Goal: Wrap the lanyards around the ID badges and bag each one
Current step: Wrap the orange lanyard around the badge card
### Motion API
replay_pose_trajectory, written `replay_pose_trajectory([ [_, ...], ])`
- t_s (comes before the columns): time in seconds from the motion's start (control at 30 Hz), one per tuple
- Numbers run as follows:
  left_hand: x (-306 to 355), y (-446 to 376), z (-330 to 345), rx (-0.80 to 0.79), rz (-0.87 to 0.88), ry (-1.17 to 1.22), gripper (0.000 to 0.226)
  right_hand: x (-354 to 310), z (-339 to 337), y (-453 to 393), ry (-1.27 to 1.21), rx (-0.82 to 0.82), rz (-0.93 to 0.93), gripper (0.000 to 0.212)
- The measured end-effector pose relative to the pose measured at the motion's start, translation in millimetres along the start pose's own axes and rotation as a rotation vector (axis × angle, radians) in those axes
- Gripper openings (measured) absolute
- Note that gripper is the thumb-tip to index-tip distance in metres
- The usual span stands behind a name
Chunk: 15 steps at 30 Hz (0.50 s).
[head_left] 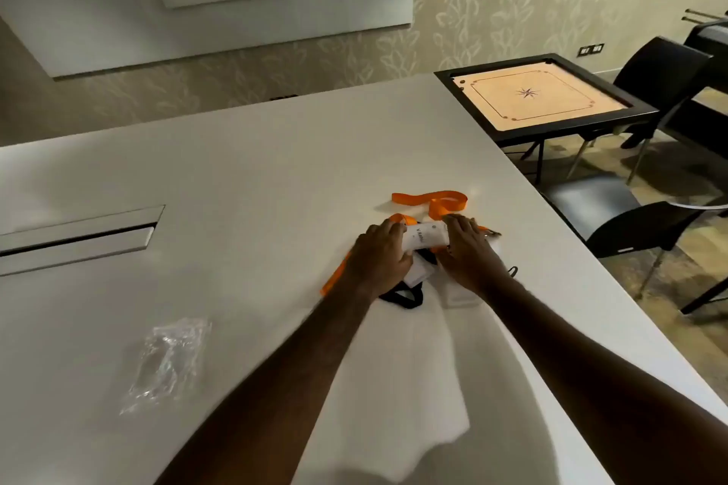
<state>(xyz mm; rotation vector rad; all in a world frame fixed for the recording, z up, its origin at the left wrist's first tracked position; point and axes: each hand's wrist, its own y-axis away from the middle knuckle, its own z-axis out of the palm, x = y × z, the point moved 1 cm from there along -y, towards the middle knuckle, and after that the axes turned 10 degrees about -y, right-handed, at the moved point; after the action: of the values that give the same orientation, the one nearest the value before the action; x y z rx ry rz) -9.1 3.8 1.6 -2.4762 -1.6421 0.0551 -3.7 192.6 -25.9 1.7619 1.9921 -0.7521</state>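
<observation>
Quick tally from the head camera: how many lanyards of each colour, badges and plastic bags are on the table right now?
Orange lanyards: 1
Black lanyards: 1
White ID badges: 2 visible, one held, one on the table
Clear plastic bags: 1 bundle; how many bags it holds cannot be told
Total: 5

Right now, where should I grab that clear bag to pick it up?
Pinch the bag at its near corner, coming from the left. It lies flat and crinkled on the table, apart from both hands, so a raised edge is probably easiest to catch.
</observation>
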Motion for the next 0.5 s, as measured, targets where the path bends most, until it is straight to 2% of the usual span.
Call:
replay_pose_trajectory([
  [0.13, 6, -18, 6, -0.064, -0.013, 0.023, 0.053, 2, -6, -5, -0.024, -0.05, 0.037, 0.069],
  [0.3, 3, -36, 14, -0.178, -0.066, 0.073, 0.072, 12, -8, -12, -0.115, -0.053, 0.089, 0.068],
  [0.5, -2, -46, 26, -0.195, -0.119, 0.146, 0.075, 25, -6, -18, -0.192, -0.052, 0.111, 0.069],
])
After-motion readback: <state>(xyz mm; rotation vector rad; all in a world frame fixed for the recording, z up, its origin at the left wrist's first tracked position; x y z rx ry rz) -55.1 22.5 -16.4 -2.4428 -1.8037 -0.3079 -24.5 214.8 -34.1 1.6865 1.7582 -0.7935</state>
